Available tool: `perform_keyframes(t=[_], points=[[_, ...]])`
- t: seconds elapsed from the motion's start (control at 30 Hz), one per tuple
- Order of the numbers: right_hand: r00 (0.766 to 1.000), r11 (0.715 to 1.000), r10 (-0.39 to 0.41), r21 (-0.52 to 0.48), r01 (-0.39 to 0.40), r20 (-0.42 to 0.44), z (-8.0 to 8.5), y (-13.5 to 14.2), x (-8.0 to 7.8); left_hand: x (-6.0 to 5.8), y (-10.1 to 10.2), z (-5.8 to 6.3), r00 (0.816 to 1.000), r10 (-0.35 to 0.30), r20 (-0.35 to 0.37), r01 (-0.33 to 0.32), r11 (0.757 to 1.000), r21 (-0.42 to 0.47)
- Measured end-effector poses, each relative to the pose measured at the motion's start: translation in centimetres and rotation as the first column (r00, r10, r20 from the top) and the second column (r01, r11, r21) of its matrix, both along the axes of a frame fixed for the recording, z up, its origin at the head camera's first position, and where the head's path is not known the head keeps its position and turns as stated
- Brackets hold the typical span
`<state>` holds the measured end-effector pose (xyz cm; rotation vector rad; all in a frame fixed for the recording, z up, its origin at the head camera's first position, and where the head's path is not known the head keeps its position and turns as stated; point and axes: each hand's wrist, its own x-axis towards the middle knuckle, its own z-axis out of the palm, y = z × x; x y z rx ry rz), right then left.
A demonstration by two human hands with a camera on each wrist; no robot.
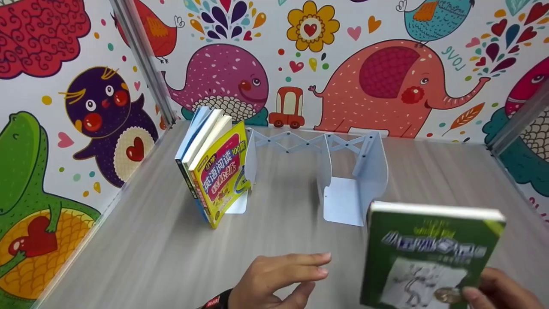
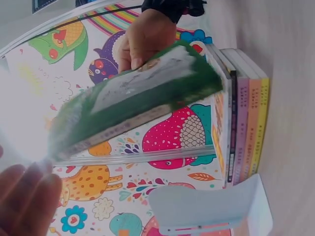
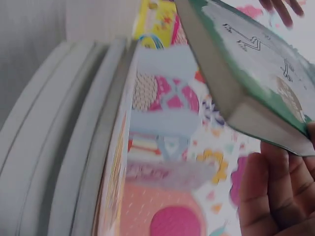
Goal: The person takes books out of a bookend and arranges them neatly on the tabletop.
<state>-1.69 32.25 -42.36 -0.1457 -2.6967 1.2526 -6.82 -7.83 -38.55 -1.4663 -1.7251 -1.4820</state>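
My right hand (image 1: 504, 289) grips a green book (image 1: 433, 231) by its lower right corner, thumb on the front cover. The book is held up with its cover toward me; a white panel with a drawing shows on it. In the right wrist view the fingers (image 3: 283, 191) lie under the book's corner. To its left, my left hand (image 1: 281, 279) is apart from the book, fingers extended and holding nothing. Beyond both hands stands a pale expandable metal book rack (image 1: 351, 201). Several books, with a yellow one (image 1: 223, 176) in front, lean against its left end.
In the left wrist view, a row of standing books (image 2: 248, 118) with purple, orange and yellow spines is near the rack. A patterned wall panel (image 1: 300, 64) closes off the back of the grey wood-grain table (image 1: 141, 240), and another runs along the left.
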Motion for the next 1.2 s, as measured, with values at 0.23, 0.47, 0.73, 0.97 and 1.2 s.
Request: perform_keyframes(t=[0.23, 0.47, 0.73, 0.97, 1.2], points=[[0.993, 0.966, -0.112, -0.23, 0.117, 0.034, -2.1, 4.4, -2.2, -0.3, 0.0, -0.6, 1.0, -0.007, 0.013, 0.007, 1.0, 0.003], [0.92, 0.926, -0.062, -0.322, 0.198, 0.387, -2.0, 5.4, -3.8, -0.7, -0.1, -1.2, 1.0, -0.017, 0.024, 0.017, 1.0, 0.005], [0.863, 0.95, -0.097, -0.213, 0.23, 0.496, -1.4, 4.0, -5.4, -0.7, 0.1, -1.7, 0.998, 0.005, 0.06, -0.003, 0.999, -0.039], [0.847, 0.976, -0.207, 0.05, 0.21, 0.489, -1.3, 2.8, -5.7, -0.8, 0.0, -1.8, 0.997, 0.015, 0.076, -0.01, 0.998, -0.062], [0.967, 0.958, -0.113, 0.282, 0.044, 0.23, 0.6, 0.0, -4.5, -1.1, -0.1, -1.5, 0.998, 0.055, 0.03, -0.051, 0.991, -0.12]])
